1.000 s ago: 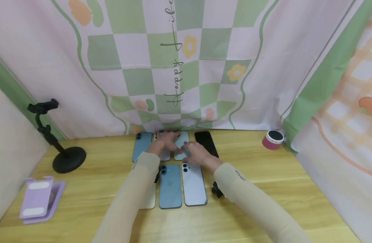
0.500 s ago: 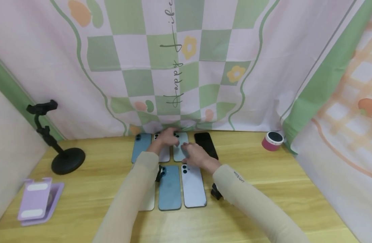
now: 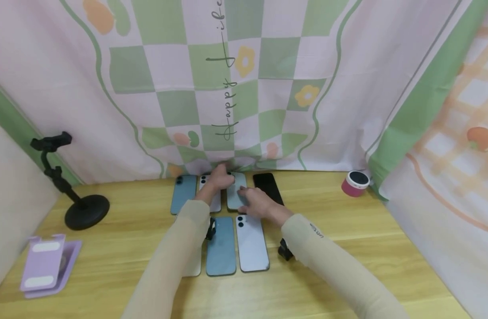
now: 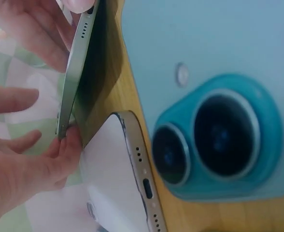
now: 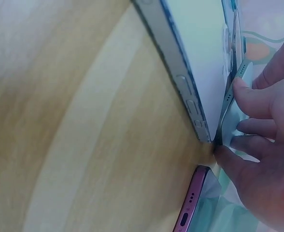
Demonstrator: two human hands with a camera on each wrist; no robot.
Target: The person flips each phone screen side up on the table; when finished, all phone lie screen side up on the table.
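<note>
A pale blue-green phone (image 3: 237, 197) is in the back row of phones, back side up. My left hand (image 3: 221, 178) is at its upper left, fingers curled at its edge in the left wrist view, where a dark gap shows under the phone's bottom edge (image 4: 74, 67). My right hand (image 3: 257, 201) holds the lower right corner, thumb on the bottom edge in the right wrist view. A white phone (image 3: 215, 203) lies partly under my left hand, a blue phone (image 3: 184, 195) left of it. The black phone (image 3: 267, 186) lies right of the pale one.
In front lie a teal phone (image 3: 221, 250), a white phone (image 3: 252, 243) and a cream phone (image 3: 194, 264) half hidden by the left sleeve. A black stand (image 3: 86, 212) and a lilac holder (image 3: 44, 266) are at left, a pink round device (image 3: 354, 184) at back right. Curtain (image 3: 212, 106) behind.
My left hand's fingers, spread over the pale phone a second ago, have drawn together toward its upper left. The right hand keeps its place at the lower right corner. The view shifts slightly.
</note>
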